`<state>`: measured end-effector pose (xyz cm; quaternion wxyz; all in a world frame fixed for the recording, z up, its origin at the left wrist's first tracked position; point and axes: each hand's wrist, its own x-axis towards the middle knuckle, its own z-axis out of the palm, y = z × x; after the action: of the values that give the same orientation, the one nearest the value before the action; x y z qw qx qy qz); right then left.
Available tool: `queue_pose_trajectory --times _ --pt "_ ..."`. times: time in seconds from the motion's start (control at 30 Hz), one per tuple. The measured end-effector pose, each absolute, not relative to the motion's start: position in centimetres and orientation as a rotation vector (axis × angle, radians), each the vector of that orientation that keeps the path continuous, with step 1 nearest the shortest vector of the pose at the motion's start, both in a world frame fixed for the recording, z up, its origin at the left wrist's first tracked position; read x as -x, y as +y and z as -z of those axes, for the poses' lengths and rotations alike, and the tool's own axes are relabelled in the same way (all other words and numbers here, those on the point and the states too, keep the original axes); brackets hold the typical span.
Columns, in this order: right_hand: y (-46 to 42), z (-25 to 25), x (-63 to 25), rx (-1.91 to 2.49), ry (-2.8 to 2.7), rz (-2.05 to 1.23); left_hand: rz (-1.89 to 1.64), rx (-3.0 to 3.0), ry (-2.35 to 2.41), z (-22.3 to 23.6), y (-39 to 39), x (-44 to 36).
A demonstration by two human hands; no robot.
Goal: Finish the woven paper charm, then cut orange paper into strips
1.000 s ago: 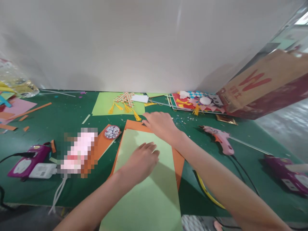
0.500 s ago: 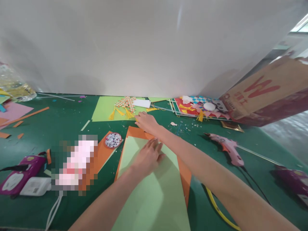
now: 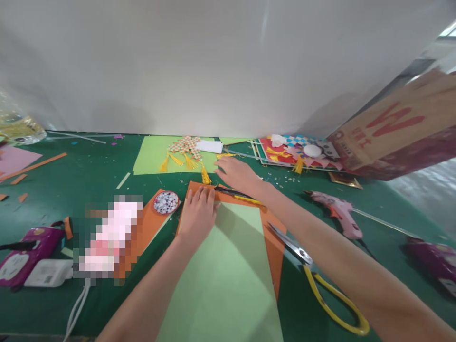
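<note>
My left hand (image 3: 198, 213) lies flat on the top left part of a light green sheet (image 3: 221, 275), its fingertips reaching onto the orange paper (image 3: 276, 247) underneath. Just beyond the stack's upper edge hovers my right hand (image 3: 240, 175), fingers apart and holding nothing I can see. Under its wrist, on the orange edge, rests a slim black and yellow tool (image 3: 242, 195), partly covered. Yellow-handled scissors (image 3: 306, 259) lie right of the sheets, partly behind my right forearm. A woven checkered piece with yellow tassels (image 3: 187, 147) sits ahead on bright green paper (image 3: 151, 154).
On the right are a pink glue gun (image 3: 337, 211) and a paper bag (image 3: 395, 128). A round tin of small beads or eyes (image 3: 166, 203), a purple case (image 3: 30, 254) and orange scraps (image 3: 33, 167) occupy the left. A white panel (image 3: 213, 66) stands behind.
My left hand has shifted left and forward to the stack's upper left. My right hand has moved right, uncovering the slim black and yellow tool. More of the scissors shows.
</note>
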<state>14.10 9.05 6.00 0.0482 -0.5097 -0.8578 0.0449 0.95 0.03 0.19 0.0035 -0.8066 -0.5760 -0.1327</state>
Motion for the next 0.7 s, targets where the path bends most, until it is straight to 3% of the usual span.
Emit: queue_pose_trajectory --times 0.3,0.7 --pt "0.6 -4.7 -18.1 1.599 -2.756 -0.281 0.462 2.558 -1.817 -1.1 0.0 -1.4" --pt "0.4 -3.7 -18.3 1.734 -2.634 -0.293 0.61 2.513 -1.809 -0.5 0.2 -1.2"
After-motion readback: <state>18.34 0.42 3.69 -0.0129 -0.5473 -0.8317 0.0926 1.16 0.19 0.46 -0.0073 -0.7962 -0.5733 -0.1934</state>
